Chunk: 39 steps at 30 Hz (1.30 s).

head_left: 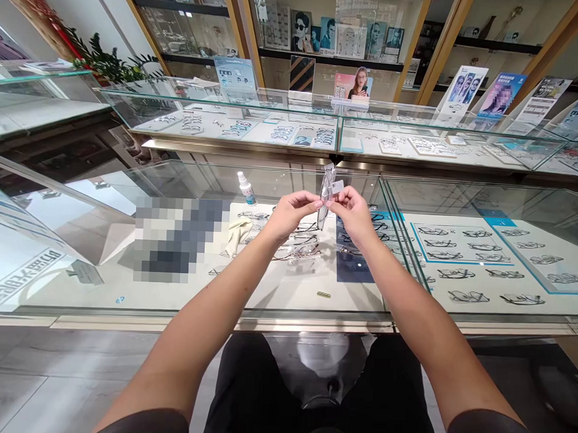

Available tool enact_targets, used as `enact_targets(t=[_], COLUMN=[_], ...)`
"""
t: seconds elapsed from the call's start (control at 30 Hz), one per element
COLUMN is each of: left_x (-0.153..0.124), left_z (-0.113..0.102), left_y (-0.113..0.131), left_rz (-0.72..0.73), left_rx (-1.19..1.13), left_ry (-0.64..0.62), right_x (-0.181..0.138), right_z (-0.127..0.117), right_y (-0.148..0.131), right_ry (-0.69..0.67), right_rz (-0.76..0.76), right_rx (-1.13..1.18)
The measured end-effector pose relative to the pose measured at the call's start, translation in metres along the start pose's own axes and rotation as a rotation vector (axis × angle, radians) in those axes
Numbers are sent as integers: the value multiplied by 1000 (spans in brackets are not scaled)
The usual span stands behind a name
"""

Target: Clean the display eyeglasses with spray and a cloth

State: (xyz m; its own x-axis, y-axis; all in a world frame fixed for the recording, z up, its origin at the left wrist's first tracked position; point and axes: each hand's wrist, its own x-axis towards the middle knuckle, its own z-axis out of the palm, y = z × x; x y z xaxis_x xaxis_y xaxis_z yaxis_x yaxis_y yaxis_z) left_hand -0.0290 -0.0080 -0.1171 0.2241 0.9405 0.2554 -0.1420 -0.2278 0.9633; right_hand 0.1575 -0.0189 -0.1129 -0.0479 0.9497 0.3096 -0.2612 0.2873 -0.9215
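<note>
Head view: both arms stretch forward over a glass counter (275,308). The left hand (289,211) and the right hand (354,210) meet in the air above the glass and pinch a pair of glasses (324,196) between thumb and fingers, each hand gripping one side; the frame hangs nearly upright, edge-on to the camera. A small white tag (337,187) sits at the top of the frame, just beside the right fingertips. On the counter, left of the hands, stands a small spray bottle (246,188) with a white top, and nearer the left wrist lies a pale cloth (236,233). Under the glass, rows of frames rest on a white tray (464,246), right of the hands. A small brass-coloured piece (323,294) lies on the glass below the hands
</note>
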Motion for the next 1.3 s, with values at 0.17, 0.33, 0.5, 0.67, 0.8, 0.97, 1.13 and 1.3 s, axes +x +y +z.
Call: enact_targets(t=[0.17,0.33,0.5,0.67,0.8,0.97,1.13,1.3], left_x=[-1,-2,-2,-1,0,3,5,5], left_z=[3,6,3,0,-2,-11,-24,-30], left_y=[1,3,6,10,12,15,19,24], left_rz=[-20,-21,-32,-63,-70,-58,-59,-52], left_rx=[-12,-8,-40,-99,-84,-71,-81,-35], left_ry=[-6,-4,-18,-56,-81,-40,5,22], right_x=[-2,-2,1,2,3,6,12,17], right_z=[4,3,-3,-6,-8,-16,-27,-37], right_y=[0,-3,-7,-10,-11,-15,-19,-23], right_ry=[34,-7,-117,-160,-167,-166,-90,-28], right_rz=[-33,-8,32,104,117,106,75,48], right_rx=[28,70,149,178,167,146,89,73])
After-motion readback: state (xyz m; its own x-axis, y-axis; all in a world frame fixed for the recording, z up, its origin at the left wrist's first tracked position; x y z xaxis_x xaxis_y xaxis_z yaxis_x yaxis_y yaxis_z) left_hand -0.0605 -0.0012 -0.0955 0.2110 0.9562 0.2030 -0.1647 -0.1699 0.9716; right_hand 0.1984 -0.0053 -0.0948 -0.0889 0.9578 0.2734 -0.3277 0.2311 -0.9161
